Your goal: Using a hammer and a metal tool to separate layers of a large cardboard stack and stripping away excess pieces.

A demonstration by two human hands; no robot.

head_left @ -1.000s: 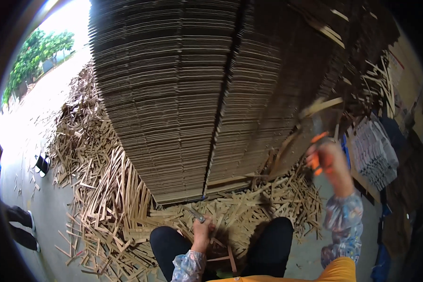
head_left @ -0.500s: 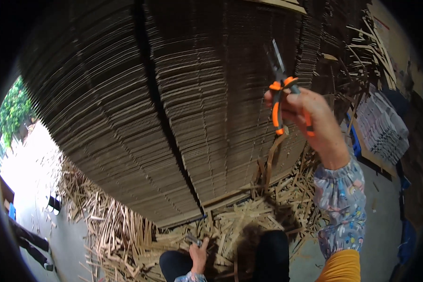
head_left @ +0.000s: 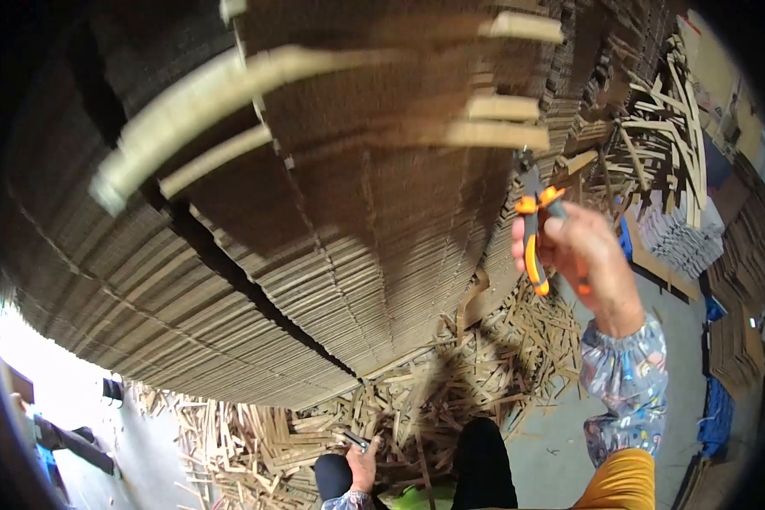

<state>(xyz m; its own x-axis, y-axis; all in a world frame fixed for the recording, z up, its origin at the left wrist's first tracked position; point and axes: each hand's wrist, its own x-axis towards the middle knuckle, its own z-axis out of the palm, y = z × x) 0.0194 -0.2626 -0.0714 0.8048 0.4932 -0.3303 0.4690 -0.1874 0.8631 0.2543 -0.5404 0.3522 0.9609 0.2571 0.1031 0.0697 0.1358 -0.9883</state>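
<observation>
My right hand [head_left: 593,259] is raised at the right, closed round orange-and-grey handled pliers [head_left: 533,246]. Their jaws point up, beside the end of a pale cardboard strip [head_left: 497,134] on a tall stack of cut cardboard sheets [head_left: 314,280]. Whether the jaws grip that strip, I cannot tell. Low down by my knee, my left hand [head_left: 363,466] closes on a small dark metal-looking tool [head_left: 356,441], whose kind is unclear. Across the upper left of the stack, a long curved cardboard strip [head_left: 178,110] is smeared by motion.
Scrap cardboard strips [head_left: 255,442] lie heaped along the stack's foot and round my legs. More strips [head_left: 671,127] hang at the far right, above a pile of greyish folded sheets [head_left: 671,234]. Another person's legs [head_left: 72,442] show at the lower left.
My view has shifted and sits closer to the stack. The pliers are lower in view, their jaws now by a strip end. Pale strips have come loose across the upper stack.
</observation>
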